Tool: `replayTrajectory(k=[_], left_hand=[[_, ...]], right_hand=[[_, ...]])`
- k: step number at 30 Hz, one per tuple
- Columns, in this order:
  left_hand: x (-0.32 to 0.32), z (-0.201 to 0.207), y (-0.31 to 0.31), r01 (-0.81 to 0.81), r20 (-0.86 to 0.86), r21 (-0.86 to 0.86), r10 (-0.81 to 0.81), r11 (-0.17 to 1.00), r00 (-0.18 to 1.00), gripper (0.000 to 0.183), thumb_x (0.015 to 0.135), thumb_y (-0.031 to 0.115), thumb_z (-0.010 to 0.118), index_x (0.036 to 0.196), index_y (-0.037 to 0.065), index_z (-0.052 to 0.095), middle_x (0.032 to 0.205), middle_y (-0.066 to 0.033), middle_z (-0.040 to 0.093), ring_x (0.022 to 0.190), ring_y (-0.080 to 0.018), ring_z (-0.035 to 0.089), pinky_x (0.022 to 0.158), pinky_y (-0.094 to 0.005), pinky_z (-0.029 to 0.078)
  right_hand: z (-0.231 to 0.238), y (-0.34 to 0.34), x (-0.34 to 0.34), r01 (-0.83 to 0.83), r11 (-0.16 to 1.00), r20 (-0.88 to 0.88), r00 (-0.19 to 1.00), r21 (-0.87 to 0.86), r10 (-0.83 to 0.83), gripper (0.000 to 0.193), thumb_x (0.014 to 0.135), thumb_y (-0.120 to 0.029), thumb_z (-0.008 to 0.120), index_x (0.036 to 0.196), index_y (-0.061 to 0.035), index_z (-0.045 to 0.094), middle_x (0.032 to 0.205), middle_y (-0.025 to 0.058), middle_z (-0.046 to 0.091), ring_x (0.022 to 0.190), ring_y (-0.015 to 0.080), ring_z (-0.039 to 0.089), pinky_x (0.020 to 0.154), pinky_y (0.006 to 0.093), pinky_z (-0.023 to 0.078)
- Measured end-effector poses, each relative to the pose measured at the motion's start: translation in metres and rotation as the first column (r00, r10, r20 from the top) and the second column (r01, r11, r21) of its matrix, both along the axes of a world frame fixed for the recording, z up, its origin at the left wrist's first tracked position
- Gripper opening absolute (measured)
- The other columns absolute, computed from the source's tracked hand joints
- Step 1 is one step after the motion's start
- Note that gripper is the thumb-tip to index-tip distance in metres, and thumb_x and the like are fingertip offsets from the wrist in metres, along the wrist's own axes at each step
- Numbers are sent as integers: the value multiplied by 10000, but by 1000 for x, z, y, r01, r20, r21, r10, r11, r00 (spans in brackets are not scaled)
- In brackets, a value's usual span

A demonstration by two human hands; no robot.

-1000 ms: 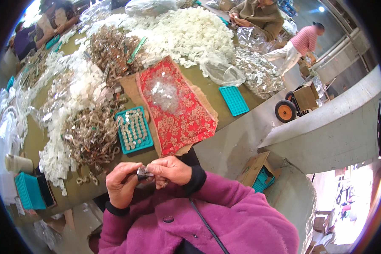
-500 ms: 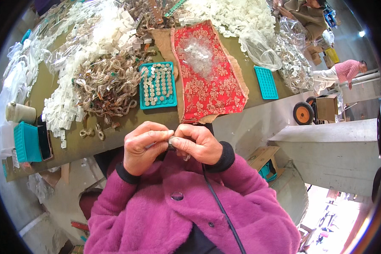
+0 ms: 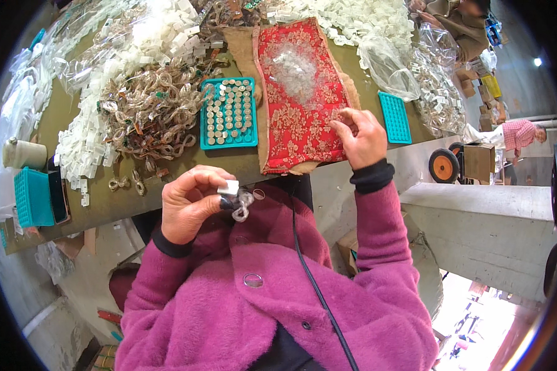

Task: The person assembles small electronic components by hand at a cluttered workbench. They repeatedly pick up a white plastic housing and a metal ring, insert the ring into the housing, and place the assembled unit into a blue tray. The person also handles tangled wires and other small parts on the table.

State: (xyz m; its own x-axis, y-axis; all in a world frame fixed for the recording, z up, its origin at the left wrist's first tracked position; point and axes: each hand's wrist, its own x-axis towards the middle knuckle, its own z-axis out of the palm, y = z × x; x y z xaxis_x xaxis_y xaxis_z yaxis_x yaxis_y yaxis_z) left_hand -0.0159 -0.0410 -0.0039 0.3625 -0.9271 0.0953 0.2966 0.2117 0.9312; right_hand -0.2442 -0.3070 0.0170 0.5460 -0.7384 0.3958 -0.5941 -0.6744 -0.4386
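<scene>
My left hand, raised at the table's near edge, pinches a small white plastic piece between thumb and fingers. From it hangs a coiled clear cord; a dark bit shows at the thumb tip. My right hand hovers over the right edge of a red floral cloth, thumb and forefinger close together; whatever they hold is too small to make out. Left of the cloth lies a teal tray with rows of round silver discs. Strands of clear plastic lie on the cloth.
A heap of coiled clear cords lies left of the tray, beside white plastic pieces. Another teal tray sits right of the cloth. A teal basket stands far left. A person in a checked shirt bends near a wheeled cart.
My hands, together before, are now apart. The right one has moved up and right over the cloth. The left keeps the white piece, its cord now showing.
</scene>
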Motion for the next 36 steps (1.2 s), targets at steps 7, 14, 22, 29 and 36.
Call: replayTrajectory(k=[7, 14, 22, 29, 36], left_hand=[[3, 1, 10, 43, -81, 88, -36, 995, 996, 203, 908, -88, 706, 1095, -26, 656, 1129, -131, 679, 947, -187, 689, 828, -330, 596], [2, -1, 3, 8, -276, 45, 5, 999, 961, 298, 863, -89, 715, 1084, 17, 545, 1083, -113, 680, 1026, -230, 702, 937, -380, 570], [-1, 4, 5, 23, -423, 64, 6, 998, 906, 267, 885, -39, 694, 1092, 20, 536, 1037, -162, 686, 972, -285, 731, 881, -441, 627], [1, 4, 11, 53, -467, 31, -33, 998, 884, 187, 914, -45, 685, 1067, 9, 592, 1020, -178, 717, 972, -293, 739, 816, -416, 637], [-7, -1, 8, 36, -597, 20, -17, 999, 802, 183, 928, -17, 682, 1105, -8, 637, 1022, -151, 723, 870, -245, 729, 817, -386, 611]], right_hand=[[-22, -17, 2, -40, 996, 29, 999, -74, 42, 91, 886, -160, 751, 948, -94, 763, 921, 113, 700, 864, 301, 691, 755, 389, 551], [-18, -1, 7, -128, 867, 381, 921, 482, -76, 156, 949, 16, 676, 1099, 27, 716, 921, 98, 739, 737, 152, 743, 667, 282, 595], [-4, 18, 15, -315, 735, 518, 853, 600, -57, 207, 978, 47, 632, 1176, 28, 686, 1001, 100, 738, 820, 171, 740, 723, 267, 609], [-9, 29, 26, -226, 916, 253, 957, 332, 144, 122, 917, 10, 697, 1030, -30, 720, 919, 91, 700, 744, 203, 709, 660, 324, 558], [-10, 34, 30, -218, 955, 236, 957, 203, 168, 106, 928, -38, 718, 1031, -24, 700, 897, 67, 712, 788, 186, 683, 717, 326, 547]])
